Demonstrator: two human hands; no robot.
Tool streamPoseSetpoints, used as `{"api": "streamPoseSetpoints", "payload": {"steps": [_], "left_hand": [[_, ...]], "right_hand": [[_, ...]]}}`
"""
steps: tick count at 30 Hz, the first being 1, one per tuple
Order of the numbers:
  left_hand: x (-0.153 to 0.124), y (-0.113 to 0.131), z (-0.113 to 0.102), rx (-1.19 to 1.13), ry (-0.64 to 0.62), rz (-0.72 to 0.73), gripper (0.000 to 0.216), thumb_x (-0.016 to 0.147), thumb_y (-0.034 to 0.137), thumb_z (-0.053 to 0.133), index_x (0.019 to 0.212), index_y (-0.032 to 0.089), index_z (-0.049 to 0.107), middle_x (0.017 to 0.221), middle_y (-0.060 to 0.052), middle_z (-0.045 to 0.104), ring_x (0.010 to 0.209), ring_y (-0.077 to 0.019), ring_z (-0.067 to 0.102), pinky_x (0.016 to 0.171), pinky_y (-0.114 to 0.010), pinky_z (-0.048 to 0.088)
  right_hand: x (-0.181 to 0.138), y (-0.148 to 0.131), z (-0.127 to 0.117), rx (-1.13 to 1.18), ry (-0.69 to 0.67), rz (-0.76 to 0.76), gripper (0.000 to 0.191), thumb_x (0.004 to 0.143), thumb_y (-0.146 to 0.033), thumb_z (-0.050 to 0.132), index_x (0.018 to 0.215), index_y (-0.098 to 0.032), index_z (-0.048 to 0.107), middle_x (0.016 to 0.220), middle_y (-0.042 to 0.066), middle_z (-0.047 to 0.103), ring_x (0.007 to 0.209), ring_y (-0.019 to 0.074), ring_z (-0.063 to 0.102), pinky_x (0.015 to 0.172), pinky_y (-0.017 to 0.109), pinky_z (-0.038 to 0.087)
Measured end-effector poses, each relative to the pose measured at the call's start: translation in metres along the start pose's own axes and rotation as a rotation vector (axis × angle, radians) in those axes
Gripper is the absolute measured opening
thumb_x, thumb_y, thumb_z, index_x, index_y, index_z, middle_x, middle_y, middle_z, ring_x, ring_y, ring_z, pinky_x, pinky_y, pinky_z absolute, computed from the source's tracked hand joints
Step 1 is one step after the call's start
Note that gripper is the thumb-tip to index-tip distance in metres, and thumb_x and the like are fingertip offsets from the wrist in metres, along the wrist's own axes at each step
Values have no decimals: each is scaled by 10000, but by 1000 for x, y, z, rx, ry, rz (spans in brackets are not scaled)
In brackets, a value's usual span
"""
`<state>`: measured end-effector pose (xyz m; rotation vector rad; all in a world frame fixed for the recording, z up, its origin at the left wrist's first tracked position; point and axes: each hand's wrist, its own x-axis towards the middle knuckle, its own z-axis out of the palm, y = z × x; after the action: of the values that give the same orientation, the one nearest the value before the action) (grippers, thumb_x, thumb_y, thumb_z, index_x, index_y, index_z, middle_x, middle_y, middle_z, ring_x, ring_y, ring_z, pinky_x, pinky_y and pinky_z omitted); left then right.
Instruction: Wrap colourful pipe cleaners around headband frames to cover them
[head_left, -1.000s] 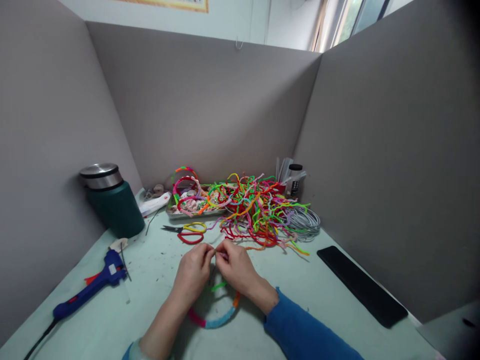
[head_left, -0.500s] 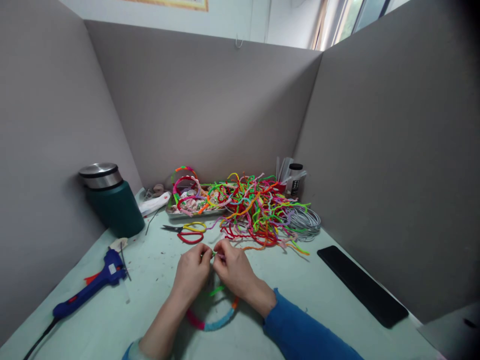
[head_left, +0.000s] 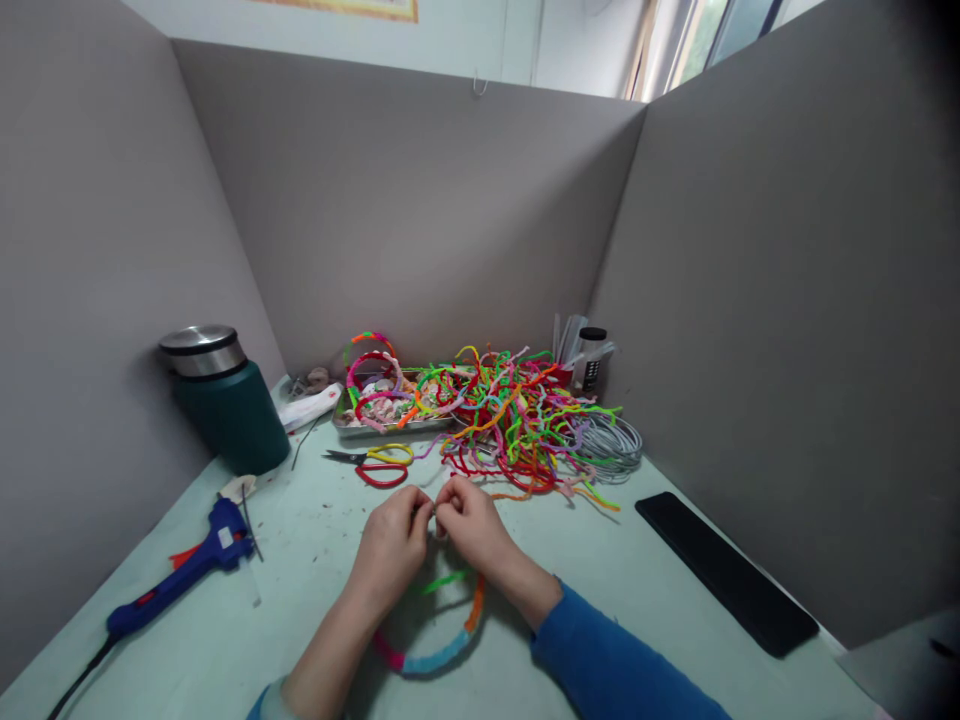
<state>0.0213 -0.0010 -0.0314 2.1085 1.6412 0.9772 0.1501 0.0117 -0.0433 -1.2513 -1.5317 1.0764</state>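
A hoop [head_left: 436, 661] wrapped in blue, orange and pink pipe cleaner hangs below my hands, its lower arc showing. My left hand [head_left: 394, 540] is closed in a pinch at the top of the hoop. Right beside it, my right hand [head_left: 472, 525] pinches the same upper part, fingertips nearly meeting the left ones. Inside the hoop, a loose green pipe cleaner end [head_left: 444, 582] sticks out. My fingers cover most of what lies between them.
Ahead lie scissors [head_left: 375, 465], a metal tray [head_left: 390, 431] with wrapped hoops, heaped pipe cleaners [head_left: 517, 410] and a wire coil [head_left: 611, 447]. A glue gun [head_left: 187, 570] and green bottle [head_left: 229, 410] stand left; a black flat slab [head_left: 724, 570] lies right. Grey partitions [head_left: 405, 200] surround the table.
The hoop has shifted slightly right and down, showing more of its orange section. My right hand has moved a little right, and its fingers have changed position at the pinch.
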Motion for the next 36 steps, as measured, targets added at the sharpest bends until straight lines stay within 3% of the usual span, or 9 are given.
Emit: {"api": "streamPoseSetpoints", "payload": {"steps": [4, 9, 17, 21, 30, 36], "left_hand": [[-3, 3, 0, 7, -25, 86, 193, 852, 244, 384, 711, 204, 510, 682, -14, 588, 647, -157, 552, 600, -252, 379], [-4, 3, -1, 30, -9, 137, 191, 859, 239, 379, 735, 201, 520, 698, -20, 582, 662, -159, 555, 607, -254, 389], [-1, -3, 0, 95, 4, 134, 185, 849, 225, 386, 750, 202, 541, 728, -29, 584, 704, -174, 554, 645, -281, 405], [1, -5, -1, 119, 26, 165, 172, 838, 246, 442, 742, 198, 576, 766, -49, 605, 800, -208, 553, 728, -323, 412], [0, -1, 0, 53, 72, 224, 154, 834, 217, 478, 784, 193, 622, 833, -57, 635, 842, -207, 542, 750, -328, 413], [-2, 4, -3, 188, 178, 298, 143, 817, 231, 527, 825, 211, 669, 863, -56, 642, 851, -218, 522, 743, -348, 381]], "right_hand": [[5, -1, -6, 451, -211, 326, 122, 610, -161, 419, 723, -192, 454, 460, -63, 493, 339, 67, 319, 370, 173, 230], [7, 2, -12, 686, -382, 368, 194, 555, -131, 464, 743, -172, 489, 480, -61, 492, 349, 47, 305, 361, 163, 243], [4, 1, -8, 324, -256, 356, 53, 698, -234, 463, 682, -183, 456, 460, -62, 483, 322, 50, 328, 326, 154, 229], [2, -4, -7, 352, -197, 355, 59, 706, -232, 484, 699, -189, 444, 451, -88, 439, 320, 33, 263, 332, 141, 179], [4, -5, -7, 445, -150, 374, 66, 655, -215, 490, 698, -190, 448, 471, -88, 412, 342, 31, 237, 330, 139, 144], [5, -7, -9, 552, -142, 362, 102, 644, -237, 513, 676, -188, 428, 469, -88, 409, 346, 25, 210, 327, 144, 125]]}}
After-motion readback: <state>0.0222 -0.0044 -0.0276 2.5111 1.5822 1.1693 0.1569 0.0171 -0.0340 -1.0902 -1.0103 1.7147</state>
